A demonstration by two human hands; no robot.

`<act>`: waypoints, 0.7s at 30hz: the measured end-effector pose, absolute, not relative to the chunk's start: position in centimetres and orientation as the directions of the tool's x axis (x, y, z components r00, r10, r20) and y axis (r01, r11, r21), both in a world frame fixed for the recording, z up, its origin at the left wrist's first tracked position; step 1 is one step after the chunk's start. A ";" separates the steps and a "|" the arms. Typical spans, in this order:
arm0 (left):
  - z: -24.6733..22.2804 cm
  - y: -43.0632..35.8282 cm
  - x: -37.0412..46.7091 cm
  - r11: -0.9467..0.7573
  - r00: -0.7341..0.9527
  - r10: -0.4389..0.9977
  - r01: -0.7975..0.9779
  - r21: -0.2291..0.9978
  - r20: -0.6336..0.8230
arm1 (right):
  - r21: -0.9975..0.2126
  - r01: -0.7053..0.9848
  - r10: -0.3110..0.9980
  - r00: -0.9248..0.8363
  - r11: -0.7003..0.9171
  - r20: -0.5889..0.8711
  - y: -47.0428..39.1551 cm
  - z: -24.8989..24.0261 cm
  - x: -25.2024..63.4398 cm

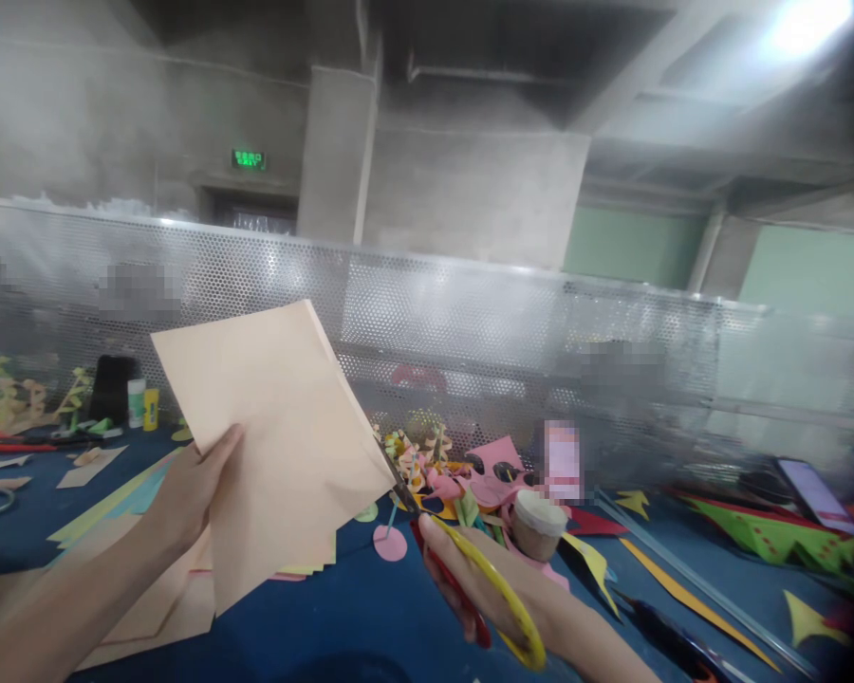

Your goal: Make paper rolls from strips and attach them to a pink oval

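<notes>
A sheet of cream paper [277, 408] is held up over the table, tilted, with a narrow strip partly parted along its right edge. My left hand [192, 493] grips it at the lower left, thumb on the front and the other fingers hidden behind. In my right hand [462, 560] is a pair of scissors [516, 607] with yellow and red handles. Their dark blades meet the paper's right edge near its lower corner. Below the sheet, stacked coloured papers [163, 617] lie on the blue tabletop [313, 640].
Pink paper scraps [502, 460] and curled pieces surround a small lidded tub [539, 525]. Glue sticks [137, 403] stand at the back left near red-handled scissors [14, 441]. A perforated metal screen [427, 299] borders the table's far side. A dark blue tool [673, 636] lies at right.
</notes>
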State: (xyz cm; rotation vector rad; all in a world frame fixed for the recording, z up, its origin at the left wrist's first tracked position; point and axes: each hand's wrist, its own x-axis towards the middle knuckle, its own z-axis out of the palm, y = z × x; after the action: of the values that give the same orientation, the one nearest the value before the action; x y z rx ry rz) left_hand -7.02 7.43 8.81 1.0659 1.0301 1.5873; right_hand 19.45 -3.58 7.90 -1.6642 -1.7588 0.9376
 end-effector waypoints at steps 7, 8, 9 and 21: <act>9.1 7.2 -6.9 -0.188 -0.194 0.970 -0.228 0.955 0.144 | -0.793 0.608 0.996 -0.037 -0.041 -0.080 -3.5 7.7 19.5; 9.1 7.2 -6.9 -0.191 -0.191 0.970 -0.229 0.954 0.149 | -0.793 0.608 0.997 -0.030 -0.041 -0.075 -3.4 7.7 19.5; 9.1 7.2 -6.9 -0.202 -0.187 0.969 -0.232 0.951 0.161 | -0.788 0.614 0.997 -0.026 -0.039 -0.070 -3.4 7.6 19.5; 9.3 7.0 -6.9 -0.240 -0.159 0.966 -0.248 0.938 0.205 | -0.769 0.636 0.997 -0.073 0.067 0.027 -3.0 7.7 19.6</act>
State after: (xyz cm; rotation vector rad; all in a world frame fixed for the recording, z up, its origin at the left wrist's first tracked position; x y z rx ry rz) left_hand -6.93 7.03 9.32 1.0992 0.9809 1.5876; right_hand 19.62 -3.01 7.72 -1.6268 -1.7716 0.8046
